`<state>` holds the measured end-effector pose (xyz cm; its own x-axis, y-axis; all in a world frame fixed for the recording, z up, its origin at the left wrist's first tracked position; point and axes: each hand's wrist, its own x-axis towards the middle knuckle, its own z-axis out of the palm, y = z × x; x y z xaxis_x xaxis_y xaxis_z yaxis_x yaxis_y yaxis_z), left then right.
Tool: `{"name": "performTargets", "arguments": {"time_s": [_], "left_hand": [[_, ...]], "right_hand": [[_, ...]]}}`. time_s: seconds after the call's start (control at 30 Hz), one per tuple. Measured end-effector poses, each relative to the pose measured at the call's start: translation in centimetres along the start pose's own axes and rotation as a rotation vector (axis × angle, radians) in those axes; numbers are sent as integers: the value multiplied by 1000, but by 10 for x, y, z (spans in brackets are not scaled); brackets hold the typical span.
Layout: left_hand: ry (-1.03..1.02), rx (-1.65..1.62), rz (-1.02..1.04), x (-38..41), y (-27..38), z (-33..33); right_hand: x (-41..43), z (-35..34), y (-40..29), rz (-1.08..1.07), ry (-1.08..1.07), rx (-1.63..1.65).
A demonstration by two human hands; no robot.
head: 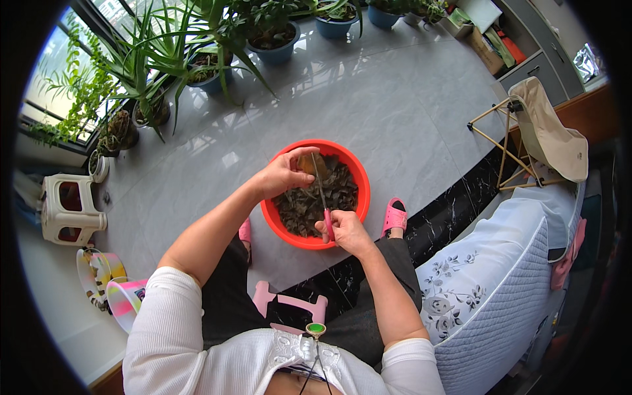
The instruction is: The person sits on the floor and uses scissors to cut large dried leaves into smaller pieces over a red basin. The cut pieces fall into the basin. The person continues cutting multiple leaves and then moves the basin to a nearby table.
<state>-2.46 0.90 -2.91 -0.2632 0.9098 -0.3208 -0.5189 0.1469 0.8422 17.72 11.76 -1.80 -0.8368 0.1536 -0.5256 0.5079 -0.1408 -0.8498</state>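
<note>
A round red plastic basin (364,190) stands on the floor between my feet, with a layer of dark, dry leaf pieces (343,185) in it. Over its far left side, my left hand (276,177) pinches a brown dried leaf (307,165) between thumb and fingers. My right hand (349,233) grips a pair of scissors (328,223) by the pink handles, above the near part of the basin. Their long blades point away from me and lie across the leaf. How far apart the blades are is hard to tell.
Pink slippers (394,217) flank the basin. A pink plastic stool (296,302) is below me. Potted aloe plants (210,69) line the window side. At right are a folding chair (548,133) and a covered piece of furniture (464,296); a white stool (74,210) is at left.
</note>
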Motion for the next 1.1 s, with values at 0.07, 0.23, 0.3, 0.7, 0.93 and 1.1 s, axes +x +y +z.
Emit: {"name": "performTargets", "arguments": {"time_s": [0.07, 0.23, 0.3, 0.7, 0.93, 1.1], "left_hand": [[-9, 9, -15, 0, 0, -3], [68, -46, -57, -1, 4, 3], [88, -76, -78, 0, 4, 1], [68, 81, -66, 2, -6, -4], [19, 274, -80, -1, -3, 1], [63, 338, -83, 4, -13, -12]], "right_hand": [[0, 0, 1, -11, 1, -1], [-1, 0, 2, -17, 28, 65], [-1, 0, 2, -13, 25, 63], [-2, -1, -3, 57, -35, 46], [-1, -2, -6, 98, -36, -56], [1, -3, 10, 12, 52, 140]]}}
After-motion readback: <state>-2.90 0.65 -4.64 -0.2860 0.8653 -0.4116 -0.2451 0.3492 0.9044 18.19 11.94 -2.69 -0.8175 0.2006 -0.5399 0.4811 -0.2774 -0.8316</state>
